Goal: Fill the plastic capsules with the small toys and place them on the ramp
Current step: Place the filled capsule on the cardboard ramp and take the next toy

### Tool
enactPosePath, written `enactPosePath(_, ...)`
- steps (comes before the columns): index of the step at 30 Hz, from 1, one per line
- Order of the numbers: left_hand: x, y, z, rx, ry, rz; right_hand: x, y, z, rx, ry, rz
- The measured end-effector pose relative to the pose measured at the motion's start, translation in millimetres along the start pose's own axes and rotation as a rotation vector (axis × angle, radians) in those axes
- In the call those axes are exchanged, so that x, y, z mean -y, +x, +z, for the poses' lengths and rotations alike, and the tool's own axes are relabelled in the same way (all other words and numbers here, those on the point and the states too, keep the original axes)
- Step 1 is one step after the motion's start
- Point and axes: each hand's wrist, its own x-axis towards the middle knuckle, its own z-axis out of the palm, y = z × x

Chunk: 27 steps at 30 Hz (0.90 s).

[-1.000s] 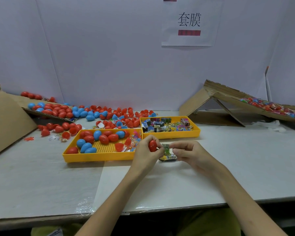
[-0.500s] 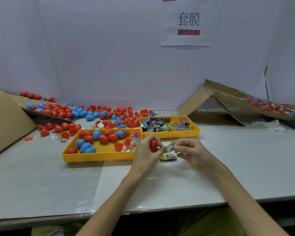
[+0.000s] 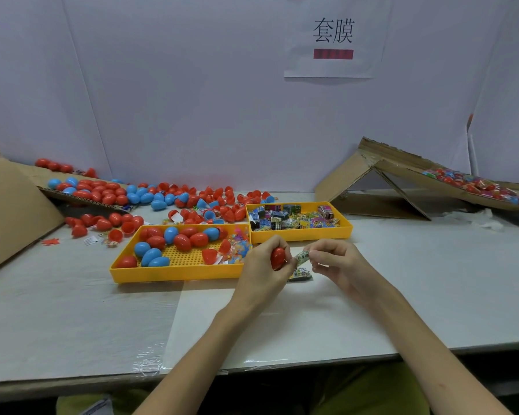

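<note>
Left hand [image 3: 264, 265] grips red capsule [image 3: 277, 258] beside yellow tray [image 3: 177, 269] of capsules

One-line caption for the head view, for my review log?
Left hand grips a red capsule; right hand pinches a small wrapped toy right beside it.

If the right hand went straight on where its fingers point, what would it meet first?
Likely the red capsule in the left hand; the toy packet pinched by the right hand points at it, close by.
</note>
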Motion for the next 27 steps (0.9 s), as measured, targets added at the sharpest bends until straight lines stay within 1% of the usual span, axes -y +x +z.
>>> enactPosePath(4,-0.1,-1.1,-0.2,0.059,0.033,0.062,-1.3,1.0,-1.4,0.013,0.008,0.001)
enactPosePath(6,0.3,-1.0,0.0,0.059,0.05,0.079,-2.6,1.2,-1.5,0.023,-0.005,0.001)
enactPosePath(10,2.0,-0.3,0.7,0.009,0.042,0.049,-2.8,0.1,-0.5,0.013,-0.027,-0.005)
enactPosePath(15,1.8,-0.4,1.5,0.057,0.059,0.036,-2.4,-2.0,0.2,0.078,-0.049,-0.032)
enactPosePath(21,2.8,0.6,-0.5,-0.05,0.057,0.04,-2.7,-1.4,5.4,0.108,-0.076,0.054)
enactPosePath(23,2.0,0.0,0.1,-0.053,0.074,0.07,-4.5,-1.2,7.4,0.121,-0.093,0.09)
enactPosePath(27,0.9,-0.2,0.5,-0.048,0.077,0.065,-4.3,-1.3,7.0,0.087,-0.136,0.058)
